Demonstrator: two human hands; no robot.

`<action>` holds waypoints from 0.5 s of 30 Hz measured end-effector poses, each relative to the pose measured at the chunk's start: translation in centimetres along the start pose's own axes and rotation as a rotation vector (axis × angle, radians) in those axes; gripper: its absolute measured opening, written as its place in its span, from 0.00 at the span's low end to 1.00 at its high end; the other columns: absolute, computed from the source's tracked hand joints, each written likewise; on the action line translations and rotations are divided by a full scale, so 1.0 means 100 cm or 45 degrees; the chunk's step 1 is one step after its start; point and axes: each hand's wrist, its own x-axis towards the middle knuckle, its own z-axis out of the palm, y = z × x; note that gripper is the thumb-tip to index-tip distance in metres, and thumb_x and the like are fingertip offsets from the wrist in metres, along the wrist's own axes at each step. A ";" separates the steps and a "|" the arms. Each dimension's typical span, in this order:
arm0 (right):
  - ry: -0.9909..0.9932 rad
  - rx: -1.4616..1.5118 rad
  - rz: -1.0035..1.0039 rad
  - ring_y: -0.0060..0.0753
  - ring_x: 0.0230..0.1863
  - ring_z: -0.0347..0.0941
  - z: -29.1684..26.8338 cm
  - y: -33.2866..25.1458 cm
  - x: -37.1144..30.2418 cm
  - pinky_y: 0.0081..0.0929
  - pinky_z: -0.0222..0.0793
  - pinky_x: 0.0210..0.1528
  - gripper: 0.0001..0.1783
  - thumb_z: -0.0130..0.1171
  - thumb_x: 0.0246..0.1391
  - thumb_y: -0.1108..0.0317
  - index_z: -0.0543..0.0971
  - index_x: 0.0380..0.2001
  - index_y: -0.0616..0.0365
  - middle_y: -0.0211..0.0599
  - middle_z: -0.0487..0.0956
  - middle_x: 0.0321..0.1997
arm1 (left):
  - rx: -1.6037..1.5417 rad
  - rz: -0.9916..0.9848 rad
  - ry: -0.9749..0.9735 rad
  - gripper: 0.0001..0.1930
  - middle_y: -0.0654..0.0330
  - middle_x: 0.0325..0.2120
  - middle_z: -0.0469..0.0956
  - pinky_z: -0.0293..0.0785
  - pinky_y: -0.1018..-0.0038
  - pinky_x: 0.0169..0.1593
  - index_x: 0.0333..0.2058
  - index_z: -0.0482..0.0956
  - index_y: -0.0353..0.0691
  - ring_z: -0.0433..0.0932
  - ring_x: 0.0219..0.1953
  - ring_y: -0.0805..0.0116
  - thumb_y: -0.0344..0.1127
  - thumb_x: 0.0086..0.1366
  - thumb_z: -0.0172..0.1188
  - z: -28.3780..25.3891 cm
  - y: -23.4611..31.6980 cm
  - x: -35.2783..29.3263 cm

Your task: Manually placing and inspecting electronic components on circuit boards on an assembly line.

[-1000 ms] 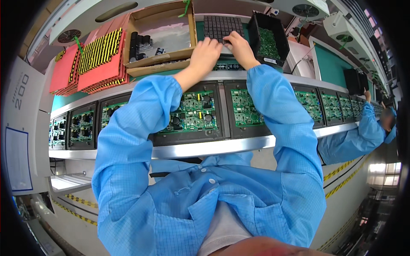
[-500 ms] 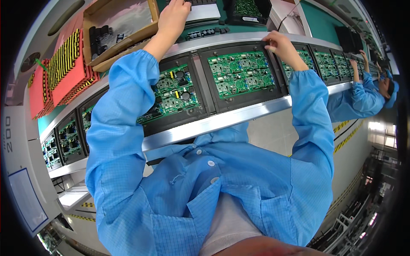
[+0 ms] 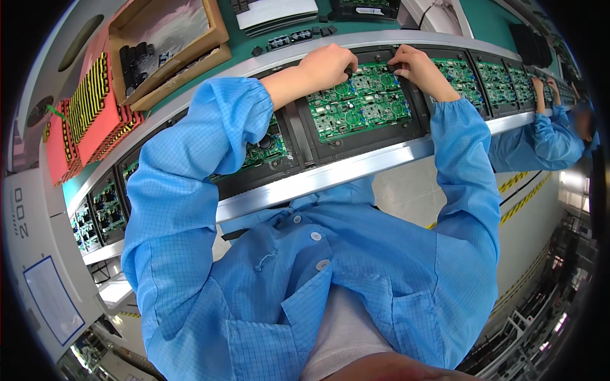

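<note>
two bare hands work over the rectangular green circuit board (image 3: 362,108) in its black frame (image 3: 375,140), left hand (image 3: 325,67) apparently pinching a small black component (image 3: 348,73), right hand (image 3: 415,68) unclear: keeping the component upright seems wisest.

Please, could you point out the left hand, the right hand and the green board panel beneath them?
Left hand (image 3: 324,67), head view: its back.
Right hand (image 3: 419,68), head view: its back.
Green board panel (image 3: 359,106), head view: its middle.
</note>
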 end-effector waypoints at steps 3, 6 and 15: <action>0.068 -0.090 -0.151 0.34 0.36 0.75 0.001 0.004 -0.003 0.30 0.72 0.42 0.15 0.68 0.47 0.81 0.82 0.42 0.64 0.37 0.75 0.35 | 0.157 0.004 -0.055 0.12 0.56 0.34 0.86 0.81 0.61 0.44 0.41 0.84 0.44 0.85 0.39 0.55 0.32 0.56 0.68 -0.002 0.006 0.005; 0.091 -0.009 0.051 0.32 0.37 0.76 -0.013 -0.007 -0.015 0.27 0.73 0.42 0.17 0.67 0.48 0.81 0.81 0.44 0.63 0.37 0.76 0.36 | 0.091 0.025 -0.053 0.12 0.54 0.34 0.85 0.80 0.57 0.45 0.39 0.85 0.45 0.84 0.40 0.50 0.31 0.53 0.70 -0.002 0.007 0.007; 0.106 0.436 0.251 0.23 0.39 0.78 0.007 -0.021 -0.074 0.21 0.77 0.45 0.15 0.64 0.50 0.87 0.81 0.42 0.64 0.33 0.81 0.41 | 0.058 0.048 -0.078 0.12 0.53 0.34 0.85 0.81 0.61 0.45 0.36 0.85 0.39 0.84 0.41 0.53 0.28 0.52 0.72 -0.005 0.005 0.009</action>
